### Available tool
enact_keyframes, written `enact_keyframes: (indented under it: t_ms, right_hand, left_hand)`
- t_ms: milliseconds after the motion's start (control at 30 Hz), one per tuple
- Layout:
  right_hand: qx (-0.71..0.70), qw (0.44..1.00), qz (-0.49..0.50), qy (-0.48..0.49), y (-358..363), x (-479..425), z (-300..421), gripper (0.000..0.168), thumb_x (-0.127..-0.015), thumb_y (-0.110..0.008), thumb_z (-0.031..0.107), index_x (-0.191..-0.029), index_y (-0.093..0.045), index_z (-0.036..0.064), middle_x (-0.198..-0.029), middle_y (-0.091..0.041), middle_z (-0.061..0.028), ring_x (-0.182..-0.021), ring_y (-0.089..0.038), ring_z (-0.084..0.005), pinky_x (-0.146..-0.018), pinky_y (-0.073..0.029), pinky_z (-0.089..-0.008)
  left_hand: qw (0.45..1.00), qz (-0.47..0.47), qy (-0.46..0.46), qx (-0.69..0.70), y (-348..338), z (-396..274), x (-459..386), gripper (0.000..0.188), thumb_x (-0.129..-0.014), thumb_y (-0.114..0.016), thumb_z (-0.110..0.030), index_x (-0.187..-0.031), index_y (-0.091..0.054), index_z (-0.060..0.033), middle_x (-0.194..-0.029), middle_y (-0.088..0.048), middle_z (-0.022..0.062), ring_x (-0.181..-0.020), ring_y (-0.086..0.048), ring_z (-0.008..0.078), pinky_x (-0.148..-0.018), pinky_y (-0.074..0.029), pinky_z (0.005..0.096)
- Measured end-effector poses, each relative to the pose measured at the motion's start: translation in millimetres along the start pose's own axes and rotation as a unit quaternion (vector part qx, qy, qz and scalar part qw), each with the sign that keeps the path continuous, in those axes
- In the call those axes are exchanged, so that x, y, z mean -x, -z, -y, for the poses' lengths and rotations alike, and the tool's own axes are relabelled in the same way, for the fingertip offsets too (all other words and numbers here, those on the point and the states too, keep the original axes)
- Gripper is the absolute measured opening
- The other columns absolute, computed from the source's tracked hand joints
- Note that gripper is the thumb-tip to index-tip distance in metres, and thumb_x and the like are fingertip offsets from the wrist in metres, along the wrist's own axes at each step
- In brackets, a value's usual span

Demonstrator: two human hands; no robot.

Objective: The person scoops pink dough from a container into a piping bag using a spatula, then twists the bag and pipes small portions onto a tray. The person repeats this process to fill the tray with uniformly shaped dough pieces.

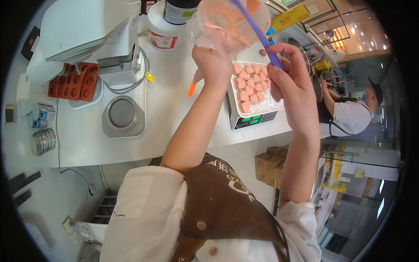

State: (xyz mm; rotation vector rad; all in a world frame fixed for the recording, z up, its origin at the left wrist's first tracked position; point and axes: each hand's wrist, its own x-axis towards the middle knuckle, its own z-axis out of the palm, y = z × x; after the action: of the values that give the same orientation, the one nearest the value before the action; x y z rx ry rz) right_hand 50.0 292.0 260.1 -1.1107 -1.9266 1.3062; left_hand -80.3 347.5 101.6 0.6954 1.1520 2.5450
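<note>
My left hand (212, 65) is closed around a clear plastic piping bag (222, 41), whose mouth is spread open and smeared with pink cream. A narrow orange end (191, 89) hangs beneath that hand. My right hand (293, 78) grips the handle of a purple spatula (257, 31). The spatula's far end lies beyond the top of the view. Behind the bag a translucent bowl (262, 14) is coated inside with pink cream. Pink heart-shaped pieces (250, 83) fill much of a white mould tray (246, 115) on a digital scale (244, 124); my right hand hides part of it.
Left on the worktop (173, 124) stand a white machine (88, 29), brown silicone moulds (77, 82) and a grey container (122, 113). A white bucket (163, 36) is at the back. To the right a co-worker (347, 111) stands by metal bowls (317, 86). Cardboard boxes (268, 167) sit below.
</note>
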Motion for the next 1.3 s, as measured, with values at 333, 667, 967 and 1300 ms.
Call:
enact_keyframes:
  t_ms: [333,667,967,1300]
  right_hand:
    - [0.161,0.967,-0.096,0.173,-55,-16,-6,0.017,-0.104,-0.054,0.007,-0.121,-0.055,0.004,-0.101,-0.059,-0.0038,-0.093,-0.058,-0.0122,-0.085,-0.048,-0.0277]
    - [-0.092,0.968,-0.188,0.142,-106,-63,-20,0.010,-0.107,-0.048,0.010,-0.114,-0.051,0.004,-0.092,-0.059,-0.0070,-0.076,-0.056,-0.0161,-0.070,-0.047,-0.0312]
    - [-0.124,0.980,-0.145,0.052,-100,-34,-19,0.011,-0.107,-0.047,0.011,-0.114,-0.049,0.003,-0.093,-0.061,-0.0117,-0.079,-0.061,-0.0246,-0.073,-0.049,-0.0361]
    - [-0.143,0.970,-0.188,0.062,-111,-43,-15,0.012,-0.108,-0.047,0.014,-0.116,-0.049,0.005,-0.095,-0.063,-0.0139,-0.080,-0.063,-0.0304,-0.075,-0.050,-0.0384]
  left_hand:
    - [0.980,-0.014,0.100,0.172,-19,-20,17,0.011,-0.100,-0.062,-0.015,-0.100,-0.065,-0.0038,-0.096,-0.070,0.0026,-0.084,-0.065,0.0127,-0.074,-0.054,0.0303]
    - [0.997,0.010,0.081,-0.012,3,-17,31,0.012,-0.100,-0.061,-0.015,-0.099,-0.065,-0.0039,-0.095,-0.070,0.0028,-0.084,-0.065,0.0132,-0.075,-0.054,0.0307]
    - [0.993,0.031,0.107,-0.043,21,-17,38,0.012,-0.100,-0.060,-0.015,-0.099,-0.065,-0.0039,-0.095,-0.070,0.0030,-0.084,-0.065,0.0137,-0.075,-0.053,0.0310]
    - [0.989,0.052,0.127,-0.058,35,-20,47,0.013,-0.100,-0.060,-0.016,-0.098,-0.065,-0.0040,-0.094,-0.070,0.0033,-0.084,-0.064,0.0142,-0.075,-0.053,0.0314]
